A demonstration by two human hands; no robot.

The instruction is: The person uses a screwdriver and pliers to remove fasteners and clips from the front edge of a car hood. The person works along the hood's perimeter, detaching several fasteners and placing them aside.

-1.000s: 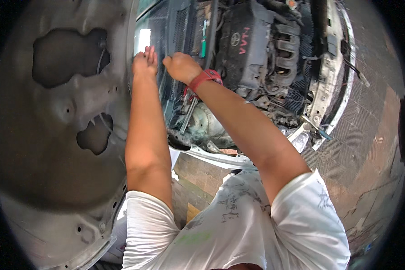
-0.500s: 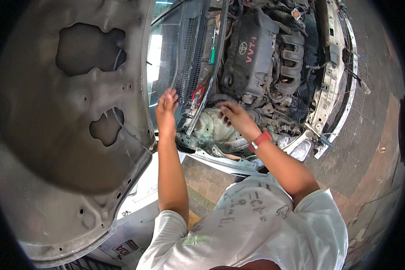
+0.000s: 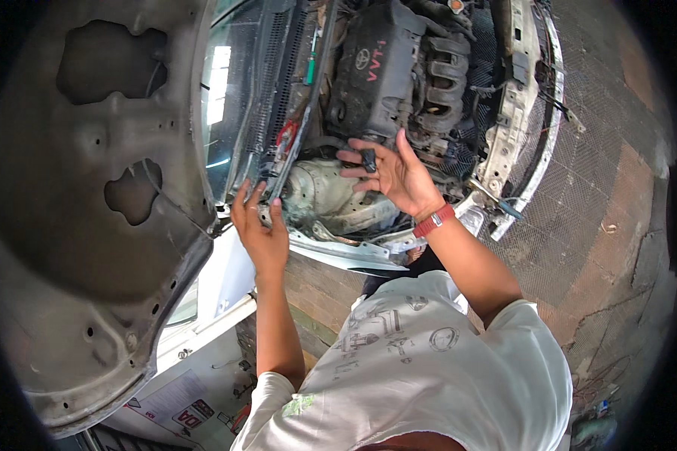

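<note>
My right hand (image 3: 402, 177) is turned palm up over the strut tower (image 3: 316, 188), fingers spread. A small black piece (image 3: 368, 160), perhaps a clip, rests on its fingers; its exact kind is too small to make out. My left hand (image 3: 263, 229) has its fingers apart at the near end of the black cowl panel (image 3: 274, 90), by the base of the windshield (image 3: 226, 143). Whether its fingertips press on the panel I cannot tell. Pliers with red handles (image 3: 286, 134) lie on the cowl, just beyond my left hand.
On the left stands the raised hood (image 3: 45, 248). The engine with its black cover (image 3: 372, 68) fills the bay's middle. A green-handled screwdriver (image 3: 311, 69) lies along the cowl. A blue-handled tool (image 3: 504, 207) sits on the front crossmember (image 3: 496, 143). The white fender (image 3: 338, 257) runs before me.
My right hand has turned palm up, showing the small black piece. My left hand has come back toward me to the cowl's near end. The view has shifted, moving the car leftward in the picture.
</note>
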